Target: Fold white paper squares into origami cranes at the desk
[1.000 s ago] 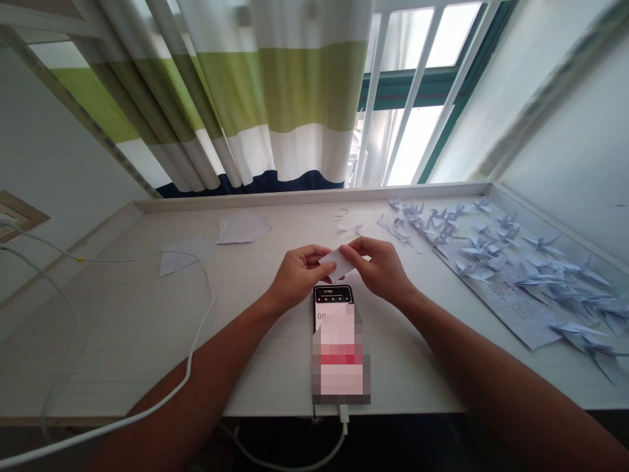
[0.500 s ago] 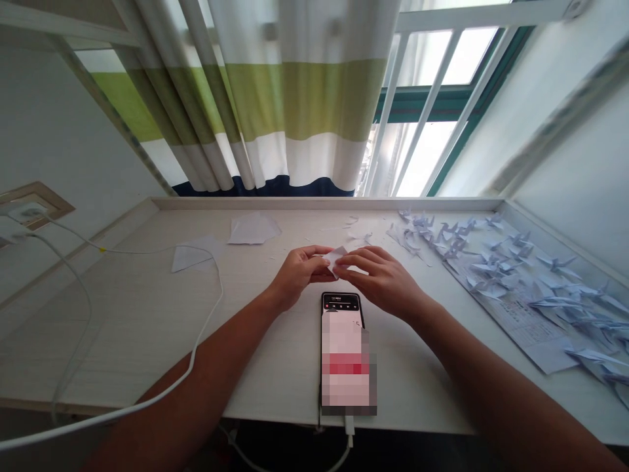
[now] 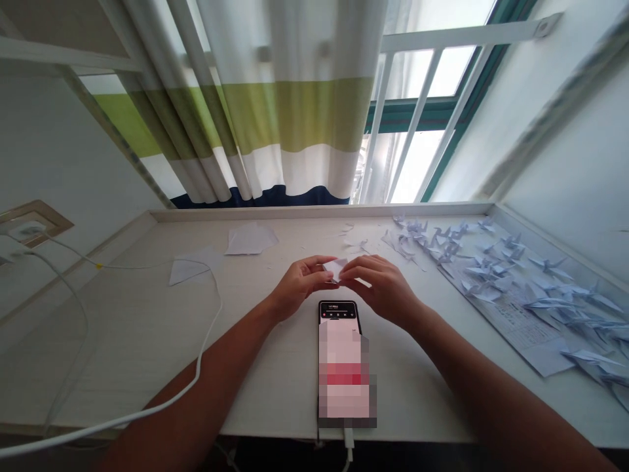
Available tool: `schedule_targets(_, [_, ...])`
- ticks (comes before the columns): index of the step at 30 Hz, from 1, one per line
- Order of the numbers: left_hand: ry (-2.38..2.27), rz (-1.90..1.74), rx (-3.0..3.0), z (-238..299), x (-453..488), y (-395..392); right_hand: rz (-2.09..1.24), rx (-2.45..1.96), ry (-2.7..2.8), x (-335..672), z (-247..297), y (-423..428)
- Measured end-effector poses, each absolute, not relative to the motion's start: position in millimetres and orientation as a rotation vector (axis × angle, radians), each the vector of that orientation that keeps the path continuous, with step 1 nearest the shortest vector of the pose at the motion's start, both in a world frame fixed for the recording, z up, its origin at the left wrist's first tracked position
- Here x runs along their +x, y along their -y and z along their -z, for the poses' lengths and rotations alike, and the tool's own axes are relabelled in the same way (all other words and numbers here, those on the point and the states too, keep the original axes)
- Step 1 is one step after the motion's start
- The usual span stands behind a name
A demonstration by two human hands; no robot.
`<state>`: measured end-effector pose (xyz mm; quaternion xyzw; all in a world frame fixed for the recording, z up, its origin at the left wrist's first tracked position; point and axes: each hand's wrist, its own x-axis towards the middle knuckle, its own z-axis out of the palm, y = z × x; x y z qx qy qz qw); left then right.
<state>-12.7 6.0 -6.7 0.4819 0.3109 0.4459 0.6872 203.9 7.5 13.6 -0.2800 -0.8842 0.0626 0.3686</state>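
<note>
Between my two hands is a small folded piece of white paper (image 3: 335,268), held just above the desk. My left hand (image 3: 301,286) pinches its left edge between thumb and fingers. The fingertips of my right hand (image 3: 374,282) close on its right side. Some of the paper is hidden behind the fingers. Right below my hands lies a phone (image 3: 340,344) with a lit, partly blurred screen, plugged into a white cable at its bottom end.
Several folded paper cranes (image 3: 496,265) cover the right side, some on a printed sheet (image 3: 531,337). White paper squares (image 3: 250,239) lie back left. A white cable (image 3: 199,357) runs across my left arm. A curtain (image 3: 299,118) and barred window (image 3: 417,131) stand behind the desk (image 3: 162,354).
The view has tilted slightly, so the desk sits lower. My right thumb and fingers have shifted on the folded paper, showing more of its face. Both hands keep hold of it.
</note>
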Motion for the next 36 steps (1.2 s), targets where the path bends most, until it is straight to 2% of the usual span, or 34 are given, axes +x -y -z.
schedule_targets(7, [-0.743, -0.961, 1.218, 13.3, -11.2, -7.4, -0.9, -0.82, 1.938, 209.2, -16.3, -10.5])
schedule_targets(16, [-0.733, -0.927, 1.263, 13.2, -12.5, -5.8, -1.263, -0.781, 1.762, 209.4, -21.9, -10.5])
schedule_targets(21, [-0.715, -0.947, 1.22, 9.3, -10.3, -4.4, -1.096, -0.834, 1.635, 203.1, -18.4, -9.1])
schedule_targets(28, [-0.881, -1.066, 1.194, 7.7, 0.6, -1.9, -0.777, -0.949, 1.741, 193.2, -13.1, -1.8])
schedule_targets(33, [-0.94, -1.192, 1.221, 7.8, 2.3, -1.4, -0.922, -1.049, 1.786, 189.7, -8.7, -3.9])
schedule_targets(36, [-1.06, -1.152, 1.456, 8.0, 0.0, -0.5, -0.836, -1.103, 1.805, 190.1, -6.6, -5.0])
